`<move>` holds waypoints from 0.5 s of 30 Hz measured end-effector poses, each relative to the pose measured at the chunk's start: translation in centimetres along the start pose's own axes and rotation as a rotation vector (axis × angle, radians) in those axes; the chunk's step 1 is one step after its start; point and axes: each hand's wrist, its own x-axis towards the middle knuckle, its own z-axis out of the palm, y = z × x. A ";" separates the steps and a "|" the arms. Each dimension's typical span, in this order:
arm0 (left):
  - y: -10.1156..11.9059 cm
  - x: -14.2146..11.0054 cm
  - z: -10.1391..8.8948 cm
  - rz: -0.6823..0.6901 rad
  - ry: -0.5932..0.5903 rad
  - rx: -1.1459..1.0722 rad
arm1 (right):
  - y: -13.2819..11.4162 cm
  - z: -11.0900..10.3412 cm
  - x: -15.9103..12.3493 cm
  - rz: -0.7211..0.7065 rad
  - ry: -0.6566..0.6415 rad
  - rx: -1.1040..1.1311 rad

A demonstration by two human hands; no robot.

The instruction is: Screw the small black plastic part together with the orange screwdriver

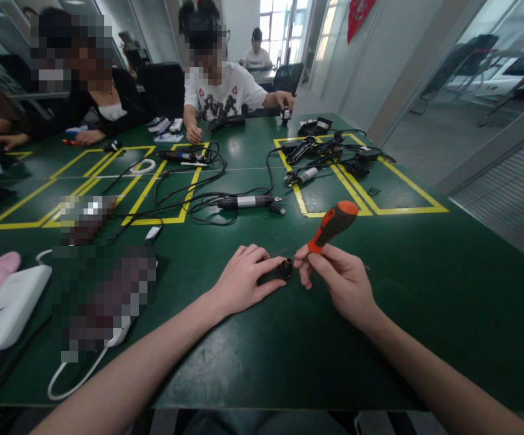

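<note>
My right hand (337, 278) is closed around a screwdriver with an orange and black handle (333, 225), whose handle points up and to the right. Its tip goes down into a small black part (284, 269) on the green table (289, 338). My left hand (244, 279) lies on the table with fingers pressed on that black part, holding it from the left. The two hands almost touch over the part.
Black and silver tools (248, 202) with tangled cables lie inside yellow taped squares beyond my hands. More black parts (329, 151) sit at the back right. A white device (8, 308) with a cable lies at the left. Other people sit at the table's far side.
</note>
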 end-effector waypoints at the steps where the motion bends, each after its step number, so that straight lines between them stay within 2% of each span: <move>1: 0.0 0.0 0.0 -0.003 -0.004 0.000 | 0.0 0.0 0.0 0.006 0.000 0.008; 15: -0.1 0.1 0.0 0.004 -0.025 0.022 | 0.0 0.2 -0.1 0.004 -0.004 0.031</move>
